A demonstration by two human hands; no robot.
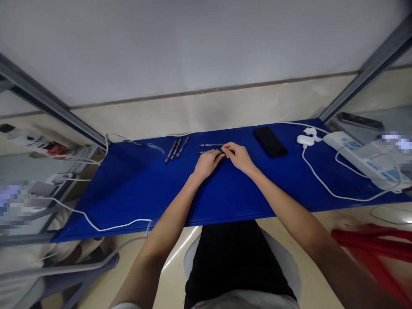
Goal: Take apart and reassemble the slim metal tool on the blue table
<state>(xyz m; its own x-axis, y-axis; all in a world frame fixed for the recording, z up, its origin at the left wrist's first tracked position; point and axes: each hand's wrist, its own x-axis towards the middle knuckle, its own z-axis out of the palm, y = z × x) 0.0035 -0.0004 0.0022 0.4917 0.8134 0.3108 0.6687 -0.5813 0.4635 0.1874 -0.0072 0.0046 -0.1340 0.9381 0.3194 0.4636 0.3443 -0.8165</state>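
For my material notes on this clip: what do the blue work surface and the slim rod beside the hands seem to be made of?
The blue work surface looks like painted or plastic-coated board, smooth with a glossy streak of reflected light. The slim rod seems to be metal, judging by its dull grey sheen, but it is too small to be sure.

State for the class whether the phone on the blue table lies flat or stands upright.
Flat: the phone rests along its whole length on the blue table, with nothing visibly propping it up.

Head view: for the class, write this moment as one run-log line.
left hand: fingertips by slim metal tool | right hand: beside it, grip unclear | nearby: three slim tools, black phone, blue tabletop
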